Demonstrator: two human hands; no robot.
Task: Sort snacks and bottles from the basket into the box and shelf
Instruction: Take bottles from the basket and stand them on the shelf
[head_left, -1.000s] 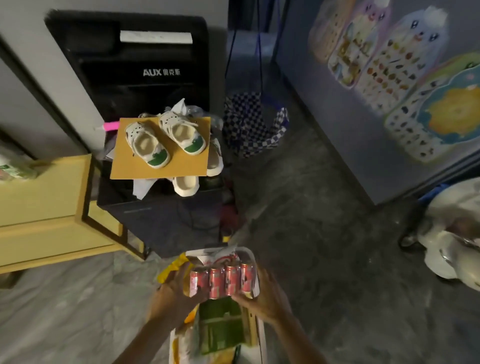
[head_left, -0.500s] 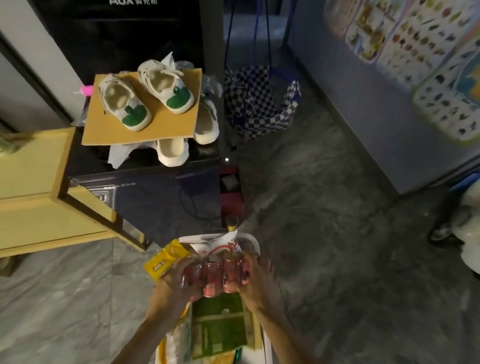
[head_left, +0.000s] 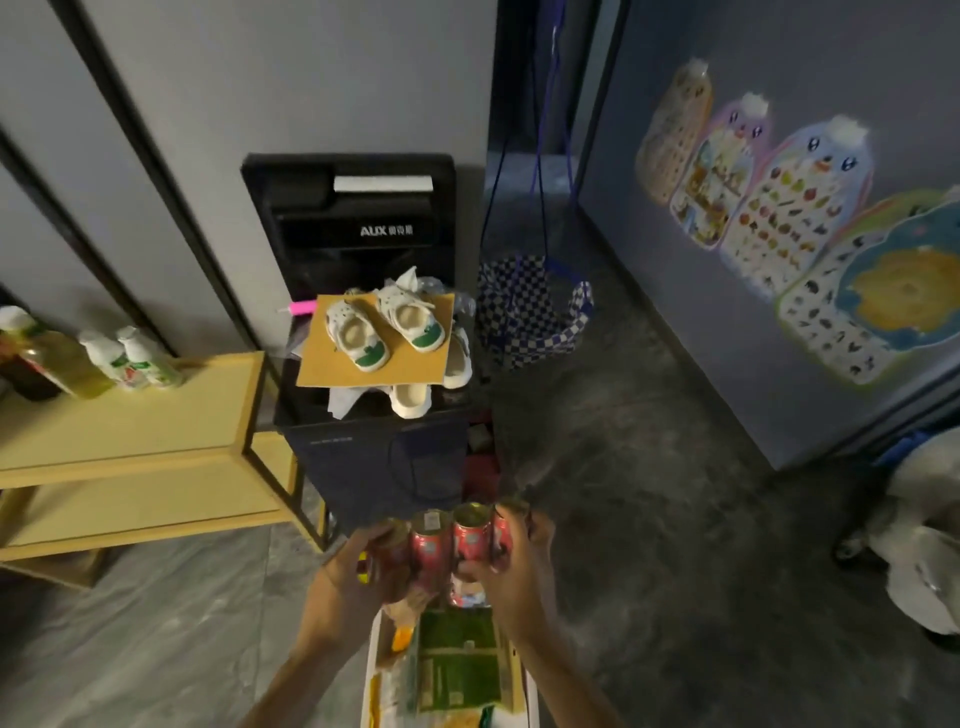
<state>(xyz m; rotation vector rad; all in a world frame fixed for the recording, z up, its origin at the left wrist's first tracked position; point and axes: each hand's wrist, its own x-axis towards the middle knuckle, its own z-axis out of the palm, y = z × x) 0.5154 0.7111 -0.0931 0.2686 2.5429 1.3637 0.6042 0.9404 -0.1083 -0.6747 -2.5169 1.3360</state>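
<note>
I hold a row of red cans (head_left: 451, 540) joined as one pack, lifted above the white basket (head_left: 371, 670) at the bottom of the view. My left hand (head_left: 358, 571) grips the pack's left end and my right hand (head_left: 511, 566) its right end. The basket holds green packets (head_left: 457, 660) and yellow snack bags. A yellow wooden shelf (head_left: 145, 415) stands at the left, with a big yellow-green bottle (head_left: 57, 358) and two small white bottles (head_left: 132, 358) on top. I see no box that I can name as the task's box.
A black AUX appliance (head_left: 358, 228) stands straight ahead, with small white-and-green shoes (head_left: 384, 327) on a cardboard sheet on the dark cabinet below. A checkered bag (head_left: 530, 312) hangs to its right. Posters cover the right wall. A white ride-on toy (head_left: 919, 545) sits at the far right.
Both hands have raised the can pack out of the basket. The view has tilted up and left, so the shelf's bottles now show.
</note>
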